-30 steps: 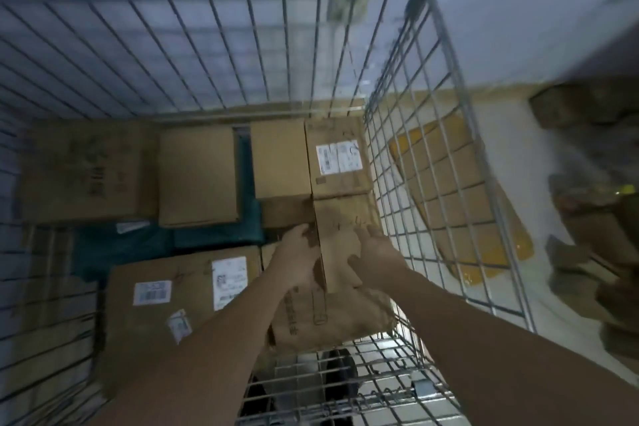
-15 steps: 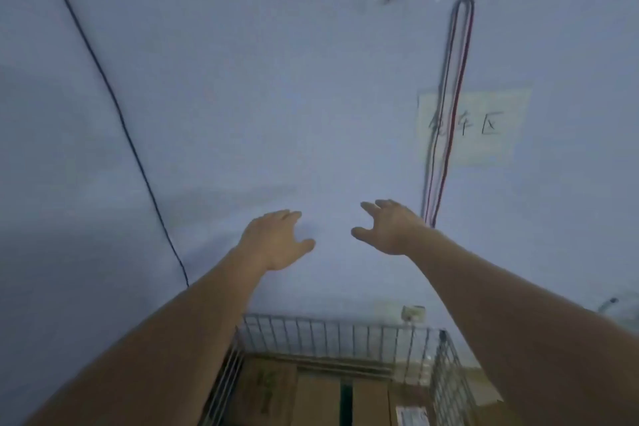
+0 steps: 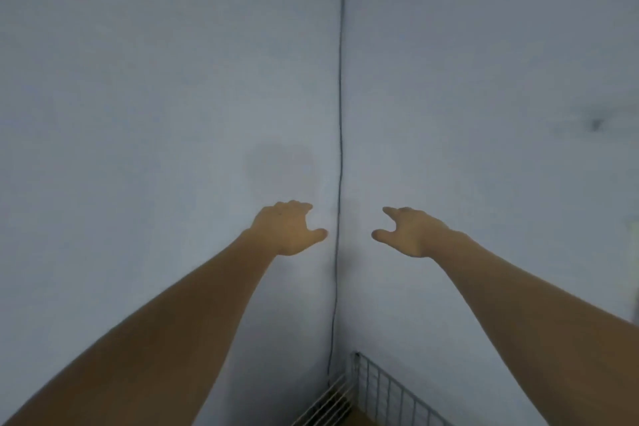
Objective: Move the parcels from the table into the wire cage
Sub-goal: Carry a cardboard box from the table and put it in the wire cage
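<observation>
My left hand [image 3: 288, 228] and my right hand [image 3: 408, 232] are stretched out in front of me at mid height, palms down, fingers relaxed, holding nothing. Both are seen against a bare pale wall. Only a top corner of the wire cage [image 3: 377, 387] shows at the bottom edge, below and right of my hands. A sliver of brown cardboard [image 3: 359, 420] lies inside it. The table and its parcels are out of view.
A thin black cable [image 3: 340, 149] runs down the wall between my hands to the cage corner. A dark smudge [image 3: 596, 123] marks the wall at the right.
Both hands let go of the brown paper parcel in the cage and lifted away empty. The view swung up from the cage to the wall, then to the left.
</observation>
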Tool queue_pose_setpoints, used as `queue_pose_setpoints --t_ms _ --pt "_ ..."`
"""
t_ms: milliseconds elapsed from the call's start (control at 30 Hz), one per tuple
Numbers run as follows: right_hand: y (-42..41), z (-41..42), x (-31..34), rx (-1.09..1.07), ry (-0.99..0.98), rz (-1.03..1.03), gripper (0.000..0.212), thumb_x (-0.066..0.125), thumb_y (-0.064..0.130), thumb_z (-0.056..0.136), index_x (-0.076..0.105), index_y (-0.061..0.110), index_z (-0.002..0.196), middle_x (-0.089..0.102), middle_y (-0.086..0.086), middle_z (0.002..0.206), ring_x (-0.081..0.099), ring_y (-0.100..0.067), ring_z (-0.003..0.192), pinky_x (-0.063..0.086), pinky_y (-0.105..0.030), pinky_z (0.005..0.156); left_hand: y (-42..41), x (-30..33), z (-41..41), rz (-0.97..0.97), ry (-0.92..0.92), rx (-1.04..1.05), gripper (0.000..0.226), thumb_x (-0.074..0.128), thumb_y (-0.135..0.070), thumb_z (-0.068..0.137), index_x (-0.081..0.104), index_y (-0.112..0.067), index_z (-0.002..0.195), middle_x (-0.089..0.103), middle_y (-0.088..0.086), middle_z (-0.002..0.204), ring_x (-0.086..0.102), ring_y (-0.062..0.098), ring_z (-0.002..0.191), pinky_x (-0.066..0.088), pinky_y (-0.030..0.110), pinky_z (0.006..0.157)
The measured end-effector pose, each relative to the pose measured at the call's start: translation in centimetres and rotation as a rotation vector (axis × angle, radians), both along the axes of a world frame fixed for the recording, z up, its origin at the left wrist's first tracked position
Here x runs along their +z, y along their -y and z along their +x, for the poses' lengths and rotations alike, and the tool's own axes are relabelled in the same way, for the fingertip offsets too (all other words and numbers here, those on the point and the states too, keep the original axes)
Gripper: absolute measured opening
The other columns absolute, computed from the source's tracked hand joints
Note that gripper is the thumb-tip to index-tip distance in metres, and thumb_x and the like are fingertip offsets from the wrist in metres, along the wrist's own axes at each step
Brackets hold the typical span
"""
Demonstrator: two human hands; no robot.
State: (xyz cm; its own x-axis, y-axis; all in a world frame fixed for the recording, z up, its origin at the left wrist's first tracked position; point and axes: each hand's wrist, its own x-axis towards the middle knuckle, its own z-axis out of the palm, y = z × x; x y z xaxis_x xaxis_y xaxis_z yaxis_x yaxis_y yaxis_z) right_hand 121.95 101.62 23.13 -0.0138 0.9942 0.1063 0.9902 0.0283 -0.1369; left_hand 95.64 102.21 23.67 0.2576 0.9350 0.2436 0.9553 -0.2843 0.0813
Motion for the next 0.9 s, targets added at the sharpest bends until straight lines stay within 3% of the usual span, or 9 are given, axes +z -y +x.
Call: queue_pose_setpoints --t_ms 233,433,633,900 --pt "4.2 -25.7 0.0 0.559 0.015 -0.014 0.083 0.043 0.069 0.100 0.014 0.031 0.167 0.025 -0.006 0.171 0.030 -0.031 0.154 0.030 -0.047 0.122 16.5 -0.8 -22.1 -0.011 -0.041 0.554 0.086 0.040 -0.074 0.095 0.023 -0.025 0.165 0.024 0.002 0.171 0.028 0.027 0.154 0.027 0.046 0.124" --pt "18.5 -46.5 -0.1 0.987 0.036 -0.019 0.083 0.043 0.070 0.099 0.014 0.032 0.167 0.024 -0.004 0.172 0.030 -0.029 0.154 0.031 -0.044 0.122 39.3 -1.4 -36.6 -0.009 -0.024 1.005 0.085 0.041 -0.072 0.096 0.025 -0.024 0.164 0.028 0.002 0.170 0.031 0.027 0.153 0.029 0.046 0.122" --pt "37.7 -61.0 -1.1 1.357 0.038 -0.039 0.083 0.044 0.069 0.099 0.015 0.032 0.167 0.023 -0.003 0.172 0.029 -0.029 0.155 0.031 -0.046 0.121 62.7 -2.0 -43.9 -0.066 -0.030 1.379 0.085 0.042 -0.072 0.096 0.026 -0.024 0.164 0.031 0.003 0.168 0.034 0.028 0.151 0.032 0.046 0.120" --pt "59.7 -74.4 -2.4 1.737 0.065 -0.046 0.085 0.045 0.072 0.096 0.017 0.033 0.166 0.024 -0.003 0.172 0.029 -0.028 0.155 0.033 -0.048 0.120 87.2 -3.3 -46.6 -0.086 0.009 1.775 0.084 0.041 -0.072 0.094 0.029 -0.025 0.162 0.033 0.002 0.168 0.035 0.030 0.150 0.031 0.048 0.120"
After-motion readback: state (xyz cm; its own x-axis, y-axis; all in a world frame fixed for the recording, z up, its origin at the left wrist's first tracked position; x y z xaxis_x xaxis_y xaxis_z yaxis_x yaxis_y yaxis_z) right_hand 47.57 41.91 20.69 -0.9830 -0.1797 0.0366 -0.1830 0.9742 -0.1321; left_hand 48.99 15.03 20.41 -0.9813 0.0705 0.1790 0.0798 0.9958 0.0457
